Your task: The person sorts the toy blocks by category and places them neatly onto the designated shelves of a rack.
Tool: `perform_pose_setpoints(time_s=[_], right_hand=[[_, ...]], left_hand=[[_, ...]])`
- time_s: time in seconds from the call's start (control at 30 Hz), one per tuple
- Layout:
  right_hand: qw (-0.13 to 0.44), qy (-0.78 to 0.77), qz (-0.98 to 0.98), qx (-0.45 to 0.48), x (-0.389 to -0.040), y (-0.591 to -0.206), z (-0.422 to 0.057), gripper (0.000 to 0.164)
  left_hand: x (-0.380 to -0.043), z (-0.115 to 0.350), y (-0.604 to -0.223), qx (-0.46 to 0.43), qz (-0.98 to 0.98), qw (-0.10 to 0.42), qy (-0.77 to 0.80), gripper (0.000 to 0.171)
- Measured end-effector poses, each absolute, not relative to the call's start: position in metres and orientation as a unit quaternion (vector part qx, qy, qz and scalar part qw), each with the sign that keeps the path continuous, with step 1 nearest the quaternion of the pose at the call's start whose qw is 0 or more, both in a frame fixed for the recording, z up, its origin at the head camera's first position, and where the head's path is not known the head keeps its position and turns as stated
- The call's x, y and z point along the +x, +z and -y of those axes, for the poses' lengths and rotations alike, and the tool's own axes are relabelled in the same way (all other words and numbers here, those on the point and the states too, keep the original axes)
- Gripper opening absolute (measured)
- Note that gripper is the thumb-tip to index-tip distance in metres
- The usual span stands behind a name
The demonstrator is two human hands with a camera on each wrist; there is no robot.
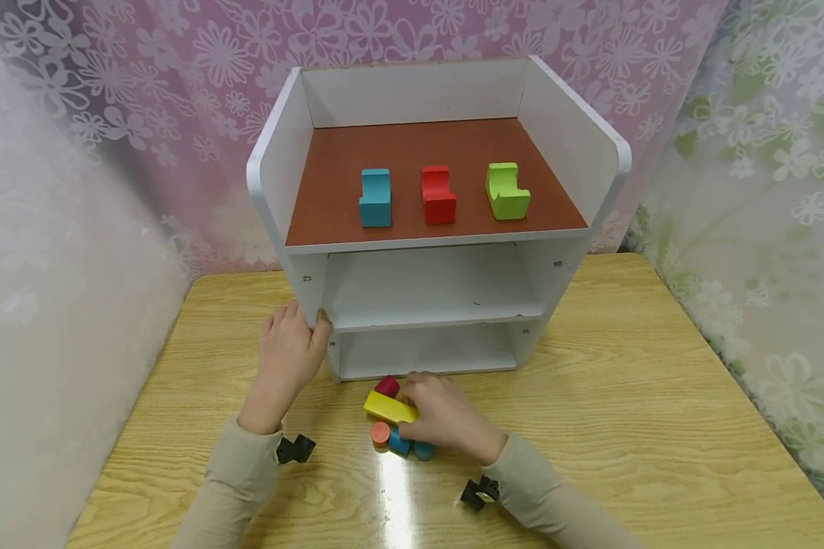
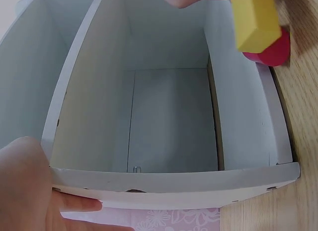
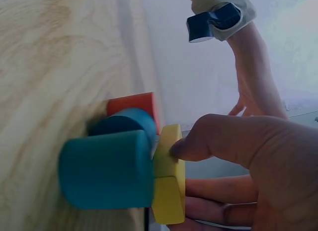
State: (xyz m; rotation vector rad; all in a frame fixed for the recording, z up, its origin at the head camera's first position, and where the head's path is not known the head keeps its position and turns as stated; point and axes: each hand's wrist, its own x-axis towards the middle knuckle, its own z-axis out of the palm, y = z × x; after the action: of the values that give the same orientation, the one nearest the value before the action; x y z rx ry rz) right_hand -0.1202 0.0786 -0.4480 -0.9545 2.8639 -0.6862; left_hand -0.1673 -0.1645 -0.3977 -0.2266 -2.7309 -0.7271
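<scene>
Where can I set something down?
Free: the table right of the white shelf, its middle level, and the brown top behind the three notched blocks. Crowded: in front of it, where the right hand holds the yellow block among smaller ones; the left hand grips the left side.

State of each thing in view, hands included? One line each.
Left hand: gripping shelf's side panel
Right hand: pinching yellow block
Yellow block: held
Shelf unit: upright, open-fronted
Teal block, red block, green block: on top, apart, notch up
Orange cylinder: upright on table
Blue piece, teal piece: partly hidden, pose unclear
</scene>
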Motion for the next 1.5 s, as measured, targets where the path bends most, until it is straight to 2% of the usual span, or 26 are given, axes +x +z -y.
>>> perform_pose_setpoints(time_s=[0.33,0.6,0.77,1.13,1.5], right_hand=[[-0.011,-0.198,-0.926,-0.322,-0.121,-0.427,-0.084,0.018],[-0.023,-0.193,-0.916,-0.35,-0.116,-0.402,-0.091,0.028],[-0.03,-0.196,-0.91,-0.363,-0.114,-0.378,-0.097,0.027],[-0.122,-0.179,-0.879,-0.425,-0.122,-0.33,-0.118,0.024],[-0.108,-0.194,-0.878,-0.424,-0.151,-0.305,-0.13,0.026]], left_hand=[[-0.168,0.165,-0.398,-0.081,0.952,0.149,-0.253,0.038],[-0.168,0.166,-0.4,-0.082,0.953,0.152,-0.249,0.037],[-0.169,0.166,-0.4,-0.084,0.952,0.156,-0.248,0.037],[-0.168,0.166,-0.399,-0.084,0.951,0.157,-0.251,0.037],[-0.169,0.166,-0.4,-0.085,0.951,0.163,-0.247,0.037]])
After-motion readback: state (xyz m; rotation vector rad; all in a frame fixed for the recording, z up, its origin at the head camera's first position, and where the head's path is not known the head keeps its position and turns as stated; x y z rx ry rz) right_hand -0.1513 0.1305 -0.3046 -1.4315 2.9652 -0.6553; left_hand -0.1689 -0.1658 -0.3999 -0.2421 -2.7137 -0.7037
